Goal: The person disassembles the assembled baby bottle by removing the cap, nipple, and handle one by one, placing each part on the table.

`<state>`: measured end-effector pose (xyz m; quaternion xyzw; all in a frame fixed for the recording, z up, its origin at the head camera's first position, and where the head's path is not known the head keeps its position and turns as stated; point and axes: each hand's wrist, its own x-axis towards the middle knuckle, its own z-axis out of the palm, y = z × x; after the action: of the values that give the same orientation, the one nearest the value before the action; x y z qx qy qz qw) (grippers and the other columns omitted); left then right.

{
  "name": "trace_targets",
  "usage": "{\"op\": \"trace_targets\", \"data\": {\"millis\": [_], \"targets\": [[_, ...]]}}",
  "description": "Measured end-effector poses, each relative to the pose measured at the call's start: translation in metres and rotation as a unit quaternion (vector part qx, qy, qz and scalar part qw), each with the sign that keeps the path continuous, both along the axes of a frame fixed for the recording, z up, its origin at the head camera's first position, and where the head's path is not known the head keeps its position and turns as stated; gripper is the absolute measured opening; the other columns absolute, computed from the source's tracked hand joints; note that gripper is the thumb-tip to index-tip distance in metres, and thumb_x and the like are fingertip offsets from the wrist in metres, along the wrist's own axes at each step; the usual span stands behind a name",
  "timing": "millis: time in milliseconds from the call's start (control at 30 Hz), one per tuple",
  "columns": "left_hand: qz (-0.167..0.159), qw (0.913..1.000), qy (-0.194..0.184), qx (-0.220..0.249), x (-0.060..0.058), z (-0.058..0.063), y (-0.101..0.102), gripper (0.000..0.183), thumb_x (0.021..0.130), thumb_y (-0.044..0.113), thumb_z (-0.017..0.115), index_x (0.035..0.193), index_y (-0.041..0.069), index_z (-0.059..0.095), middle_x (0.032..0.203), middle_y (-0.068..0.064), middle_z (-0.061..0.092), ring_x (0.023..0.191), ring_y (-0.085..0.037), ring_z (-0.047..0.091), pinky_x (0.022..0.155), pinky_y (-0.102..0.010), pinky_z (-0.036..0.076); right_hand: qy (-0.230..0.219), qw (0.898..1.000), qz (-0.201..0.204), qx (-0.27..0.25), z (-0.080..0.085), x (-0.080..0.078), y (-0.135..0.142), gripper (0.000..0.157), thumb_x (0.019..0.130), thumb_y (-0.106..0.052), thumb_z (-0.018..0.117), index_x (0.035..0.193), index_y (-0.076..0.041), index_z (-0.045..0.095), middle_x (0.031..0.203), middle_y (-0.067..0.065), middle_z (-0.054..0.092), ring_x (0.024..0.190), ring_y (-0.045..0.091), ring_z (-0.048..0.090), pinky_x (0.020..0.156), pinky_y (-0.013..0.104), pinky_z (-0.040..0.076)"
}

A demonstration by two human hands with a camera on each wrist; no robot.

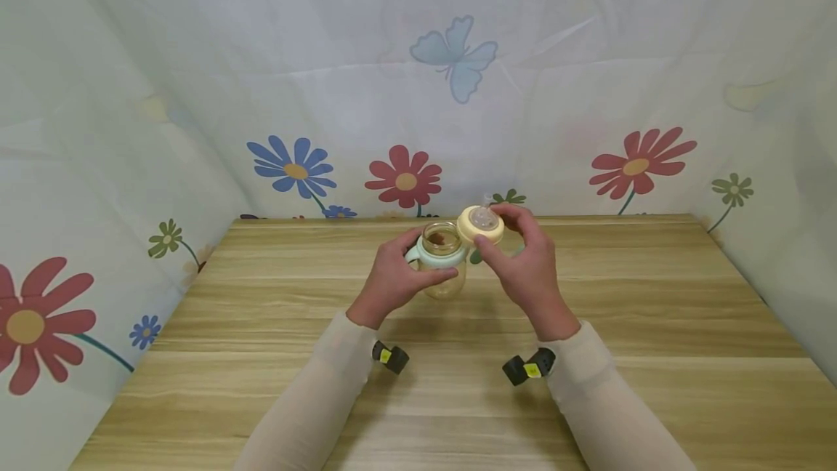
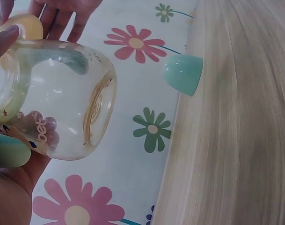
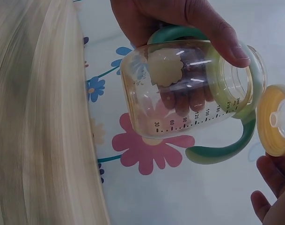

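Note:
My left hand [image 1: 394,275] grips a clear, amber-tinted baby bottle [image 1: 447,288] round its pale green handle ring [image 1: 442,262], holding it raised off the table. The bottle's mouth is uncovered, and measuring marks run along its side in the right wrist view. Close beside the mouth, my right hand [image 1: 532,267] pinches the yellow nipple collar [image 1: 466,230] between thumb and fingers. The clear nipple [image 1: 484,218] points up and away. In the right wrist view the collar's hollow underside [image 3: 273,122] faces the bottle, apart from its rim. I cannot see anything inside the bottle clearly.
A mint green dome cap [image 2: 184,75] stands on the wooden table [image 1: 275,325] near its back, mostly hidden behind my right hand in the head view. A white curtain [image 1: 314,57] with printed flowers closes off the back and sides. Black wrist cameras sit on both wrists.

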<state>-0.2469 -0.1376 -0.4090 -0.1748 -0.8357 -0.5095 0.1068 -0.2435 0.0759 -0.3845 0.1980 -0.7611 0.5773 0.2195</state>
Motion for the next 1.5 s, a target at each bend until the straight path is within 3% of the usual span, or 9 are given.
{"op": "trace_targets", "data": {"millis": [1500], "targets": [[0.019, 0.9997, -0.016, -0.002, -0.001, 0.002, -0.002, 0.068, 0.069, 0.045, 0.086, 0.129, 0.027, 0.059, 0.121, 0.008, 0.065, 0.108, -0.014, 0.061, 0.095, -0.04, 0.052, -0.089, 0.992, -0.088, 0.031, -0.013, -0.017, 0.006, 0.053, 0.084, -0.035, 0.075, 0.125, -0.008, 0.056, 0.126, 0.01, 0.062, 0.115, 0.028, 0.056, 0.099, 0.049, 0.043]]}}
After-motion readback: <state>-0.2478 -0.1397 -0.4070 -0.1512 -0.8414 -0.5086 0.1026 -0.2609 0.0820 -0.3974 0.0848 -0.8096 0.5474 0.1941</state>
